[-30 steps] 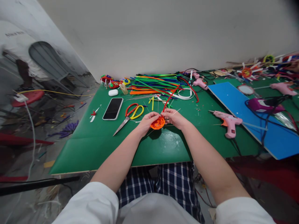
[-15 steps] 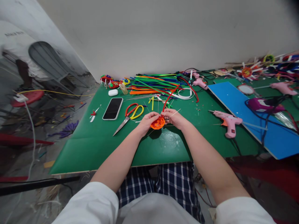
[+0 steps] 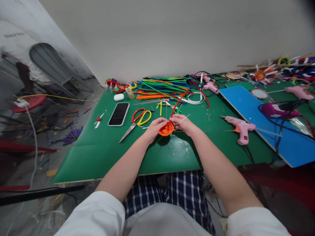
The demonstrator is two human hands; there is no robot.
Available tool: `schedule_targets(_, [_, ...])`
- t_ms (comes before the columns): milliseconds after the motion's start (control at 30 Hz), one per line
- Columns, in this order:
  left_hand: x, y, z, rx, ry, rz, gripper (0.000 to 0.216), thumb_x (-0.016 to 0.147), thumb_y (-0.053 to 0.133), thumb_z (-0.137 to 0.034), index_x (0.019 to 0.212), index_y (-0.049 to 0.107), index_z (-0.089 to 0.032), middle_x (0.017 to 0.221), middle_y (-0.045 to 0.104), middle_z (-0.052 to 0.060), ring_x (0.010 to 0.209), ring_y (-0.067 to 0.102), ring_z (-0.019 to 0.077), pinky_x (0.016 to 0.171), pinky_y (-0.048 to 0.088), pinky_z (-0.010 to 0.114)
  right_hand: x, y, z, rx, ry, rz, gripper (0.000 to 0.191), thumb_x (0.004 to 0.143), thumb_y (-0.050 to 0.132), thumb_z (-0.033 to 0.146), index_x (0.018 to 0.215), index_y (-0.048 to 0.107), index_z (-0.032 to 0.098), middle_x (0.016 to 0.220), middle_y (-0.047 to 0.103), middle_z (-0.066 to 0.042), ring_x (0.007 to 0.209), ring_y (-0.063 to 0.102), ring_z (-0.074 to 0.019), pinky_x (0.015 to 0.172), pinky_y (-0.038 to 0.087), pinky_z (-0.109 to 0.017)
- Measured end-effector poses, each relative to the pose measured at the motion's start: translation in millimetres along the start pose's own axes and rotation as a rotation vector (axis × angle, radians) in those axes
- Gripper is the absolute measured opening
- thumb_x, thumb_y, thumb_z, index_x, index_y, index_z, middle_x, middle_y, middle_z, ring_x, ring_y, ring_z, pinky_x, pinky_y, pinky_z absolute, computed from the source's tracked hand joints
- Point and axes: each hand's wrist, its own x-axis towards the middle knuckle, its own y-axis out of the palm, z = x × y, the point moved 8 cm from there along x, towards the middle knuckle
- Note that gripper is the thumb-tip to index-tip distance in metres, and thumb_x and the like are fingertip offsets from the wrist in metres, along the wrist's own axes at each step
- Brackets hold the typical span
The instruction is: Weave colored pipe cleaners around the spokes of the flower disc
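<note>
My left hand (image 3: 155,127) is closed on the left rim of a small round orange piece woven from pipe cleaners (image 3: 166,129), held just above the green table. Thin stiff wires stick out around this piece like spokes. At its upper right edge, my right hand (image 3: 182,124) pinches a red pipe cleaner (image 3: 176,107), whose long free end rises away toward the back. The right fingertips partly hide where the red strand meets the orange weave. Left of my hands lie scissors (image 3: 136,123) with one red and one yellow handle.
A phone (image 3: 118,114) and a white case (image 3: 119,97) lie on the left. Behind is a pile of coloured pipe cleaners (image 3: 162,88). To the right are a pink glue gun (image 3: 242,128) with its cord and a blue board (image 3: 261,118). A person sits far left.
The orange piece tilts slightly, showing a little more of its face. Both hands keep their hold in nearly the same place.
</note>
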Motion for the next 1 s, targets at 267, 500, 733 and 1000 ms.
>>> schedule_targets(267, [-4,-2,-10,0.635,0.206,-0.039,0.024,0.072,0.045,-0.037,0.079,0.054,-0.015,0.072,0.055,-0.001,0.067,0.049,0.0099,0.064,0.039,0.021,-1,-5,1,0.0,-0.003,-0.053,0.016,0.062,0.057,0.032,0.065,0.054,0.016,0.054,0.047,0.004,0.048,0.044,-0.005,0.043,0.038,-0.017])
schedule_targets(500, [0,3,-5,0.458,0.146,0.016,0.024,0.071,0.047,-0.037,0.076,0.051,-0.014,0.069,0.052,-0.002,0.065,0.048,0.0086,0.061,0.039,0.02,-1,-5,3,0.046,-0.006,-0.069,0.016,0.061,0.058,0.031,0.065,0.053,0.016,0.054,0.047,0.005,0.046,0.042,-0.004,0.043,0.036,-0.016])
schedule_targets(733, [0,4,0,0.219,0.094,0.028,0.027,0.07,0.05,-0.038,0.082,0.053,-0.014,0.071,0.054,-0.001,0.062,0.049,0.0072,0.057,0.039,0.018,-3,-3,7,0.089,-0.043,-0.043,0.02,0.058,0.062,0.031,0.065,0.05,0.016,0.055,0.045,0.006,0.047,0.043,-0.0046,0.044,0.037,-0.018])
schedule_targets(1000, [1,2,4,0.018,0.011,-0.014,0.024,0.066,0.056,-0.036,0.076,0.052,-0.014,0.062,0.057,-0.002,0.05,0.051,0.0065,0.05,0.042,0.019,-4,0,12,0.107,-0.081,-0.043,0.02,0.056,0.063,0.028,0.069,0.052,0.018,0.058,0.048,0.005,0.051,0.046,-0.0061,0.046,0.039,-0.02])
